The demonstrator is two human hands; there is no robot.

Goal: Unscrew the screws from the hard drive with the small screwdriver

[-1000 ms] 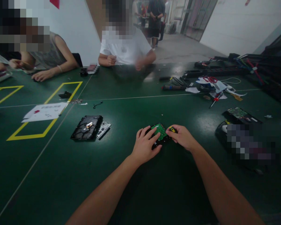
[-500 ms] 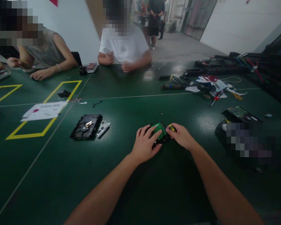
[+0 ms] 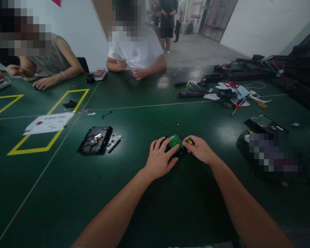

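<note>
A small black hard drive with a green circuit board [image 3: 174, 140] on its upper face lies on the table in front of me. My left hand [image 3: 160, 156] grips it from the left, with spread fingers over its top and the thumb by its near edge. At the drive's right side, my right hand [image 3: 200, 150] is closed around a black-and-yellow screwdriver handle [image 3: 189, 140]. The tool's tip is hidden. Part of the drive is covered by my left fingers.
Left of my hands lie a larger black casing [image 3: 95, 139] and a metal plate [image 3: 114, 142]. A paper sheet [image 3: 49, 122] rests across yellow tape. To the right are a circuit board [image 3: 265, 122], a red screwdriver [image 3: 237, 107] and cables [image 3: 196, 88]. Co-workers sit across the table.
The view has shifted slightly. Both my hands stay in nearly the same place on the drive and screwdriver. The opposite co-worker's hands have moved a little.
</note>
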